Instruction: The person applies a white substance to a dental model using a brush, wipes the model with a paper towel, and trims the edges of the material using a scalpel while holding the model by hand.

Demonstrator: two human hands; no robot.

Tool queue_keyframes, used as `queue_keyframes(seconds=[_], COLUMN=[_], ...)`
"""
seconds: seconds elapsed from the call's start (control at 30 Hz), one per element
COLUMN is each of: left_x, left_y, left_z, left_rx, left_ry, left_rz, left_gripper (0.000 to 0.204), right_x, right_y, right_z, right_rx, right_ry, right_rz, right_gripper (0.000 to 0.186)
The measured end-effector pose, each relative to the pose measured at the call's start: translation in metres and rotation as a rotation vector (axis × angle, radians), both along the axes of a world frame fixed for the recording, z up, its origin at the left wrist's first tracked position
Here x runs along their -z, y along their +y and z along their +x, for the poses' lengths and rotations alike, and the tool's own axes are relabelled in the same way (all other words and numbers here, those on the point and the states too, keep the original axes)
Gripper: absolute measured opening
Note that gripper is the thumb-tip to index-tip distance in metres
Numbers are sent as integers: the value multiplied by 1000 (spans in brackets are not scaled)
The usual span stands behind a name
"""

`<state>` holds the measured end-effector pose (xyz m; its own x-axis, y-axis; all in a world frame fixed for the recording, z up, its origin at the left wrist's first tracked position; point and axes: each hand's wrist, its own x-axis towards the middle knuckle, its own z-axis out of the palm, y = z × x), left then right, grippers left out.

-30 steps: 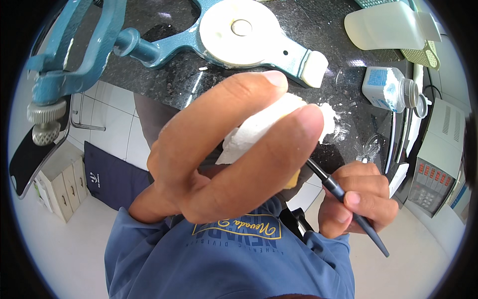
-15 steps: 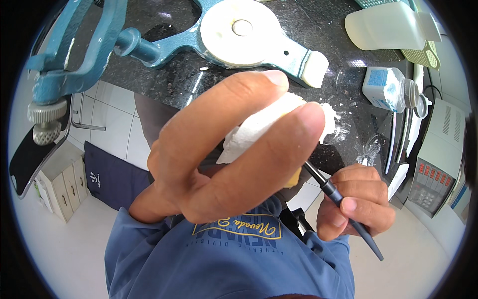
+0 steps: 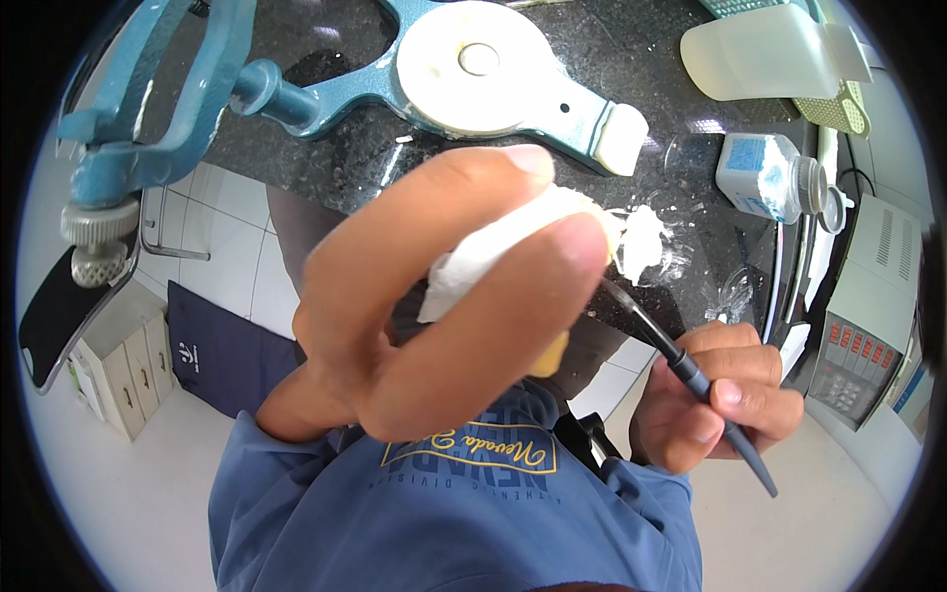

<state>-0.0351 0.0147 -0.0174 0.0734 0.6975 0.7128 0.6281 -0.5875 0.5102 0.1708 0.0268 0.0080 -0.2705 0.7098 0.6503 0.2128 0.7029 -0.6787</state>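
My left hand (image 3: 340, 345), raised close to the camera, pinches a white plaster-like piece (image 3: 493, 245) between thumb and fingers. A yellowish part (image 3: 549, 357) shows below the thumb; much of the piece is hidden by the hand. In my right hand (image 3: 720, 405) is a slim dark-handled tool (image 3: 692, 378), held like a pen and slanting up to the left. Its thin, shiny tip end is beside my left thumb tip; whether it touches the piece I cannot tell. A heap of white powder (image 3: 643, 245) lies on the counter behind the tip.
On the dark speckled counter (image 3: 326, 168) stands a blue metal frame (image 3: 340, 104) with a round white plate (image 3: 434, 59). At right are a powder-smeared bottle (image 3: 760, 173) with its cap off, a translucent squeeze bottle (image 3: 755, 54) and a grey device (image 3: 868, 306).
My right hand has shifted right, drawing the tool's tip out from behind my left thumb. My left hand, with the white piece, has moved slightly left.
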Motion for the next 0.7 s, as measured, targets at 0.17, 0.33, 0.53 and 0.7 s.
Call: queue_keyframes(seconds=[0.17,0.33,0.53,0.7], left_x=[6,5,2,2], left_y=[2,2,2,3], left_z=[-3,-2,-2,-1], left_rx=[5,8,14,17], left_ry=[-24,-8,10,20], left_rz=[25,20,2,-8], left_gripper=[77,77,78,78], right_x=[-3,-4,-2,-2], right_y=[-2,-1,-2,-1], right_z=[3,2,-1,-1], right_rx=[-29,-37,4,7], right_ry=[-5,-55,-71,-67], right_rz=[-93,-65,-70,-55], right_gripper=[24,27,30,31])
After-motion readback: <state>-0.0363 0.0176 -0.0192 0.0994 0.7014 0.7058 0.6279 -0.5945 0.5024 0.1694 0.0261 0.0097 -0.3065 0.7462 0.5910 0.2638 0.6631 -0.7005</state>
